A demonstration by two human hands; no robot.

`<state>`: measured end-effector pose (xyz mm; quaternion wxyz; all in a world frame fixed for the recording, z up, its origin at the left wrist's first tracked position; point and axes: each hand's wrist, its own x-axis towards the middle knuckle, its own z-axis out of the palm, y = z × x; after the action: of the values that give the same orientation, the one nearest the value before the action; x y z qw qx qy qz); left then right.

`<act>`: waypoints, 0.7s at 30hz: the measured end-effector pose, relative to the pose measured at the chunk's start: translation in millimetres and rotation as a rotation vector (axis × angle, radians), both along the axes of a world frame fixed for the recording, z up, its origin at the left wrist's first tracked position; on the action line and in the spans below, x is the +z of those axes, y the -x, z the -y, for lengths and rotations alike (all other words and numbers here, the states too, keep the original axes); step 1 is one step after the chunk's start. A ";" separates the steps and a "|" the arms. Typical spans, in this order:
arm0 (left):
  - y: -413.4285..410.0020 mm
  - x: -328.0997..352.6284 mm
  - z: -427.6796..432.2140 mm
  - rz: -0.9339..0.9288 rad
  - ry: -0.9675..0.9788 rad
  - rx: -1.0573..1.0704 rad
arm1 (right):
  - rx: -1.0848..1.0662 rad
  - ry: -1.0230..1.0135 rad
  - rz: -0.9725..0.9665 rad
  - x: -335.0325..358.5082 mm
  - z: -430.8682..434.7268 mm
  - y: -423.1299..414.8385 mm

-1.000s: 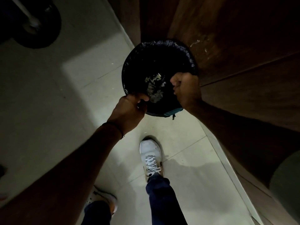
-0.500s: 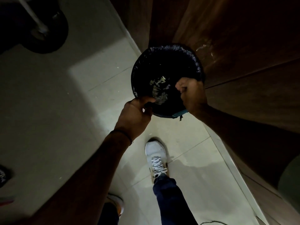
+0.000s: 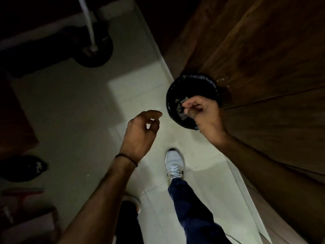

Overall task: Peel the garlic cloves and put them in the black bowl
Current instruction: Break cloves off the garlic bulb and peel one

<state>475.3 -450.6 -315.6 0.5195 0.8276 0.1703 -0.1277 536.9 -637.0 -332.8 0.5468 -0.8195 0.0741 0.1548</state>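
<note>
Disposal of peel is judged to be the step in hand, in dim light. At the far left a dark round base (image 3: 95, 55) with a pale pole is seen on the floor (image 3: 79, 111). The left hand (image 3: 140, 131) is held free above the floor, left of the bin, with fingers loosely curled and nothing in them. A white shoe (image 3: 174, 164) is planted near the bin. The bin (image 3: 198, 77), round and lined in black, is set on the floor against the wooden cabinet (image 3: 263, 67); pale scraps (image 3: 179, 107) are seen inside it. The right hand (image 3: 202, 113) is held over its near rim with fingers curled; whether anything is pinched cannot be told. No garlic clove and no black bowl can be made out. The step would be done well if the right hand were opened fully over the middle of the bin and the fingers rubbed together, so that clinging skin is shed inside it rather than onto the floor.
</note>
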 end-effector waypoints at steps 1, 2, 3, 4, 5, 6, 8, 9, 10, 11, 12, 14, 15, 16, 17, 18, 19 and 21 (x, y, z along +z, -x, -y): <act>9.1 20.6 -7.5 0.016 0.009 0.016 | 0.026 -0.034 -0.004 23.4 -12.5 8.0; 19.6 45.8 -19.8 0.053 0.013 0.036 | 0.051 -0.066 0.000 50.3 -29.3 15.0; 30.5 71.4 -33.7 0.087 -0.001 0.055 | 0.077 -0.088 0.001 76.3 -45.6 23.3; 43.9 101.1 -48.3 0.108 -0.021 0.082 | 0.132 -0.111 -0.009 105.5 -63.3 32.7; 57.8 131.9 -63.1 0.125 -0.029 0.118 | 0.199 -0.136 -0.009 137.8 -80.9 42.0; 71.7 152.3 -76.5 0.139 -0.034 0.161 | 0.247 -0.165 -0.005 162.1 -94.4 51.0; 108.6 200.7 -106.7 0.181 -0.073 0.278 | 0.345 -0.206 0.028 220.5 -131.4 69.6; 130.4 224.5 -122.0 0.197 -0.081 0.349 | 0.397 -0.221 0.032 249.6 -153.3 81.1; 151.6 248.1 -136.0 0.221 -0.077 0.423 | 0.448 -0.250 0.032 276.4 -175.6 92.6; 167.2 266.0 -145.5 0.248 -0.074 0.484 | 0.497 -0.282 0.038 297.2 -193.7 101.0; 187.7 288.6 -156.1 0.284 -0.086 0.548 | 0.566 -0.312 0.045 319.4 -215.8 112.6; 228.9 328.8 -175.4 0.354 -0.105 0.658 | 0.686 -0.360 0.078 357.3 -262.0 139.5; 241.4 342.9 -182.0 0.384 -0.104 0.697 | 0.728 -0.380 0.099 369.8 -280.8 146.7; 250.0 352.3 -187.2 0.406 -0.094 0.726 | 0.754 -0.394 0.120 379.5 -296.4 151.3; 269.0 365.9 -198.8 0.442 -0.092 0.793 | 0.806 -0.401 0.137 393.8 -320.4 165.4; 287.8 376.5 -210.8 0.479 -0.084 0.862 | 0.851 -0.409 0.155 406.3 -342.5 180.6; 305.4 383.7 -223.0 0.512 -0.077 0.930 | 0.895 -0.420 0.167 415.2 -363.5 195.8; 334.0 393.2 -245.7 0.548 -0.083 1.043 | 0.975 -0.438 0.175 429.6 -398.8 222.9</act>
<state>141.3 -204.9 77.5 0.5059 0.6570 0.4192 0.3696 314.0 -238.2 96.8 0.5737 -0.6355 -0.3945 0.3338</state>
